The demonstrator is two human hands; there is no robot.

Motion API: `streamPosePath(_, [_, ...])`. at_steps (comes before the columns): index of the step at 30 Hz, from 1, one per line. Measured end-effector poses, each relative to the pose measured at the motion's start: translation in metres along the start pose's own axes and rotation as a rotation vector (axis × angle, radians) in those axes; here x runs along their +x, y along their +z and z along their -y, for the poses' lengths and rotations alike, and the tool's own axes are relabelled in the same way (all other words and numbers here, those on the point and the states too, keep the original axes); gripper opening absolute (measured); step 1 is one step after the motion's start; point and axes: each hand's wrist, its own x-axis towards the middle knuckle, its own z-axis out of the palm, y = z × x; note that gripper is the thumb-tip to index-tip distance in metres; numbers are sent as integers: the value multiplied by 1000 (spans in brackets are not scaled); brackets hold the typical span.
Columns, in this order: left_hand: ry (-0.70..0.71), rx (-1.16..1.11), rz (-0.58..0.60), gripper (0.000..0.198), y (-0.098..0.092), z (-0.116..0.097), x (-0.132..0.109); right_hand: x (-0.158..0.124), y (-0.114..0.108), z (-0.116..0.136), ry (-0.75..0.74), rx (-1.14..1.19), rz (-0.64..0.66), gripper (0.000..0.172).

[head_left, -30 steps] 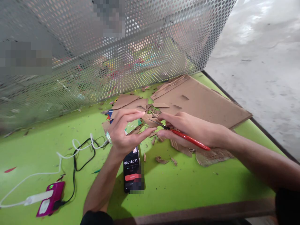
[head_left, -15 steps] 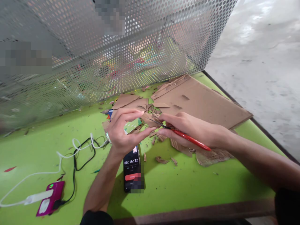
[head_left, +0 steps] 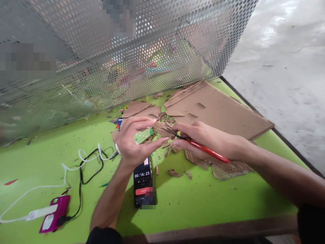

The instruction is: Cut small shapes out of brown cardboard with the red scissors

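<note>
Well in from the near edge of the surface [head_left: 223,201], I have the scrap [head_left: 160,131] pinched in the left hand [head_left: 130,142]; right of it, the right hand [head_left: 210,139] grips scissors [head_left: 203,148] pointing far left.

Red-handled scissors [head_left: 209,151] here, dark in the blades [head_left: 177,136], and it's brown for the held scrap [head_left: 160,131] and the sheet [head_left: 225,110]! Vivid green across the table [head_left: 203,203], grey mesh [head_left: 152,51] patterned with round holes, and there's magenta on the power bank [head_left: 61,210].
</note>
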Motion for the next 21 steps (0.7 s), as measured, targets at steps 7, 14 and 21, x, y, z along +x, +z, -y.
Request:
streamPosePath(7, [16, 1, -8, 48, -1, 1, 0, 0, -1, 3, -1, -17, 0, 24])
streamPosePath(14, [68, -11, -27, 49, 0, 0, 1, 0, -4, 6, 44, -24, 46, 24])
streamPosePath(21, [89, 1, -1, 51, 0, 0, 1, 0, -6, 12, 89, -16, 79, 25])
